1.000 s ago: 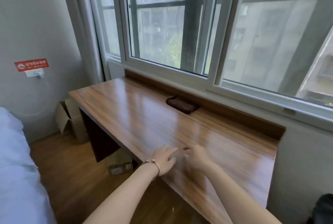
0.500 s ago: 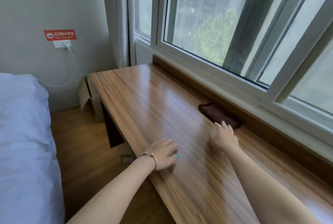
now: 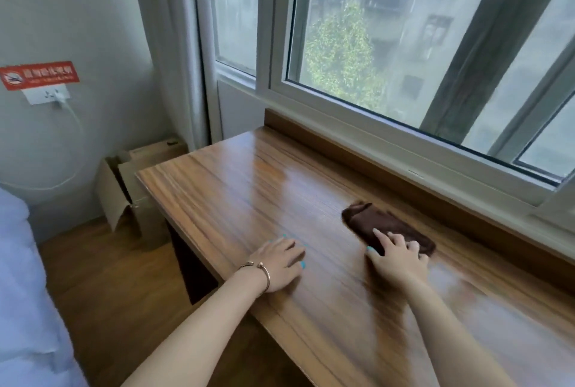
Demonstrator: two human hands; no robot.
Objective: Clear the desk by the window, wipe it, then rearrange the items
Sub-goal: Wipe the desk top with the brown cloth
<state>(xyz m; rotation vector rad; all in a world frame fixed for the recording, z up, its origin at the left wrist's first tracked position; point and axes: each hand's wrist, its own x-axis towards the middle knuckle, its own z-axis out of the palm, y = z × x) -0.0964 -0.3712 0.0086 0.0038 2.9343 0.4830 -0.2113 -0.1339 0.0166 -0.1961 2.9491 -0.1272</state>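
A long wooden desk (image 3: 236,187) runs along the window. A dark brown folded cloth (image 3: 370,223) lies on it, a little out from the raised back ledge. My right hand (image 3: 396,257) lies flat on the near end of the cloth, fingers spread over it. My left hand (image 3: 278,263), with a thin bracelet at the wrist, rests palm down on the bare desk near its front edge, fingers apart, holding nothing. Apart from the cloth, nothing lies on the desk.
A white-framed window (image 3: 373,113) and wooden ledge (image 3: 357,156) bound the desk's far side. An open cardboard box (image 3: 130,187) stands on the floor by the desk's left end. A bed (image 3: 28,293) is at the left; a charger cable (image 3: 73,125) hangs from the wall socket.
My right hand reached forward from the desk's middle onto the brown cloth, which now lies further out from the ledge. My left hand stayed on the desk. The view moved closer and leftward.
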